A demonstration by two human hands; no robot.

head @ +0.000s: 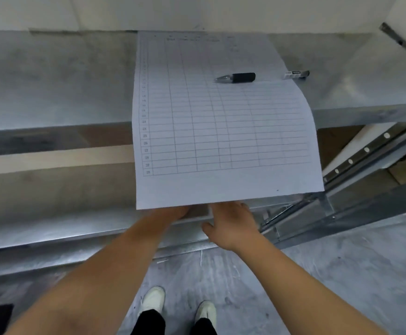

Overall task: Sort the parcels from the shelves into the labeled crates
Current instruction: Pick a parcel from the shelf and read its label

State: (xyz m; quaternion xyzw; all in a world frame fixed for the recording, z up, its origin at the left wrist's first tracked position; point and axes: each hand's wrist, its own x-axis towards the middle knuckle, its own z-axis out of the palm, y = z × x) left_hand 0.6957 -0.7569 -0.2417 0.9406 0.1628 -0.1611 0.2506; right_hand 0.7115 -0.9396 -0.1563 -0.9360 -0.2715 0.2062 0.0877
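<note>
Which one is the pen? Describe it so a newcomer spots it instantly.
Start at the grey metal top shelf and find the white ruled paper form hanging over its edge. The black-grip clear-tipped pen lies across the form's upper part; nothing else rests on the sheet.

Your left hand (173,212) is mostly hidden under the overhanging printed sheet (221,131), so you cannot tell how its fingers lie; your right hand's (231,223) fingertips vanish there too. The sheet's header is too blurred to read, as is the marker's (296,74) label.
</note>
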